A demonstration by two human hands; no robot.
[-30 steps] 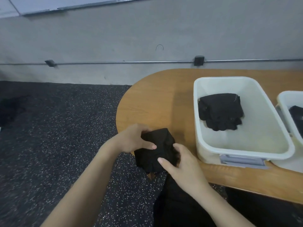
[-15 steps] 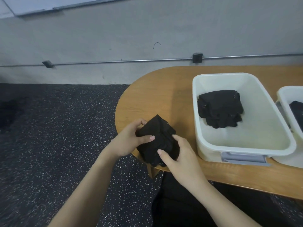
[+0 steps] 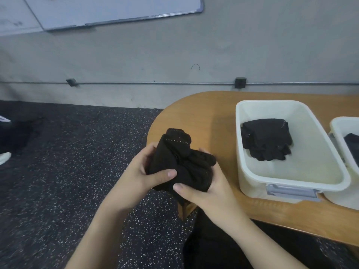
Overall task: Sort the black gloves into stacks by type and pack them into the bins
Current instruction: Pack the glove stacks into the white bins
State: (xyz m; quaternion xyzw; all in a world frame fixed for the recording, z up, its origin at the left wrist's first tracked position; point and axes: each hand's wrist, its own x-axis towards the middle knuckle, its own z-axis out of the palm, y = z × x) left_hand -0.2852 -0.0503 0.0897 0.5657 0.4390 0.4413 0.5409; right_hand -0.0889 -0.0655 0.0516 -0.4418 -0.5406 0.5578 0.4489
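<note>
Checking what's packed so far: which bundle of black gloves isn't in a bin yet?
The glove bundle held by both hands; the other two lie inside the large bin and the bin at the right edge.

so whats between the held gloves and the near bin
Only bare table lies between the gloves and the bin, in the head view.

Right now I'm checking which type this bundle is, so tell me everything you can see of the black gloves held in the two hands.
The black gloves form a soft, bunched bundle of dark knit-looking fabric, with a line of small pale dots near the upper edge and stubby finger parts pointing right. It is held above the rounded end of the wooden table, left of the white bin. The left hand grips its left side, thumb across the front; the right hand cups it from below, thumb on the lower edge. How many gloves it holds is unclear.
</note>
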